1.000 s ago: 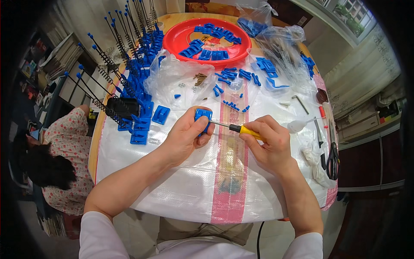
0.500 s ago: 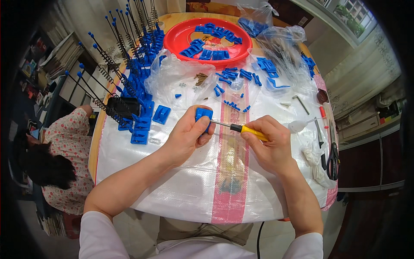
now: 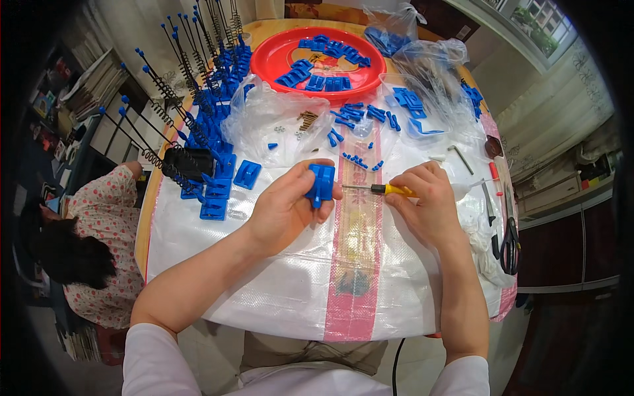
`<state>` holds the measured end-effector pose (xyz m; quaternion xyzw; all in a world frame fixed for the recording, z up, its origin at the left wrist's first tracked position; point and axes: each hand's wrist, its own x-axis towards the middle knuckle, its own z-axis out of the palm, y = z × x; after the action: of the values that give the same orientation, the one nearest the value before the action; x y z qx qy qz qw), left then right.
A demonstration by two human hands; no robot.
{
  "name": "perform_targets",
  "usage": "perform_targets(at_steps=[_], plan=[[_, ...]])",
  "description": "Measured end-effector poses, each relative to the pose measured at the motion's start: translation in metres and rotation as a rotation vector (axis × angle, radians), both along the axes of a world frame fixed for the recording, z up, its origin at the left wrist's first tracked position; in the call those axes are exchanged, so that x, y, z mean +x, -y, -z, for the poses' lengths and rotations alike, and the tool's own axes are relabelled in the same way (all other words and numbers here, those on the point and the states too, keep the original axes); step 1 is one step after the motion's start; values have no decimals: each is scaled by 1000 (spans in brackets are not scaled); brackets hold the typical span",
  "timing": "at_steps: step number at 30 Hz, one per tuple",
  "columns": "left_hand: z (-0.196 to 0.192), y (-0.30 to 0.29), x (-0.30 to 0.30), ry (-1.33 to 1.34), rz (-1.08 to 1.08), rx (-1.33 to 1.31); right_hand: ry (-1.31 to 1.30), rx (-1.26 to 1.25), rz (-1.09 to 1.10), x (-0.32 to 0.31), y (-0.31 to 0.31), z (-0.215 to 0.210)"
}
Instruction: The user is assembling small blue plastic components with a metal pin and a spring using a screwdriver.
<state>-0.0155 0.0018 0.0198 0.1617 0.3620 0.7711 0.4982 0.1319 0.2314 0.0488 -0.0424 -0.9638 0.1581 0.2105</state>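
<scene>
We hold a small blue plastic block (image 3: 322, 183) in our left hand (image 3: 285, 210), fingers curled shut around it and the thumb pressed on its near side, so that the piece stands upright just above the white woven sheet (image 3: 264, 277) that covers the table. Our right hand (image 3: 428, 206) is closed around a screwdriver with a yellow handle (image 3: 389, 190); its thin metal shaft runs level to the left and its tip meets the right side of the block. The two hands sit near each other over the middle of the sheet, on either side of its pink stripe (image 3: 353, 264).

Beyond the hands, loose blue parts (image 3: 360, 160) lie scattered on clear plastic bags (image 3: 277, 125). A red round tray (image 3: 274, 61) at the far edge holds more blue pieces. To our left, finished blue blocks fitted with black springs and rods (image 3: 198, 125) stand in a crowded row, and a few flat blue pieces (image 3: 247, 173) lie just beside them. At the right edge of the sheet rest black-handled scissors (image 3: 510, 243) and a grey metal rod (image 3: 461, 158). Another person in a dotted top (image 3: 99, 218) sits below the table's left side.
</scene>
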Motion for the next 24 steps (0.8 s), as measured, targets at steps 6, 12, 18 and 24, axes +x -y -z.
perform_targets(at_steps=[6,12,18,24], plan=[[3,-3,6,-73,90,31,-272,11,-115,-8,25,-8],[6,-7,13,-67,147,-3,-329,57,-416,-16,57,1],[10,-5,11,-68,255,-30,-349,126,-387,-15,60,2],[7,-6,14,-106,242,-35,-415,111,-364,-18,62,8]])
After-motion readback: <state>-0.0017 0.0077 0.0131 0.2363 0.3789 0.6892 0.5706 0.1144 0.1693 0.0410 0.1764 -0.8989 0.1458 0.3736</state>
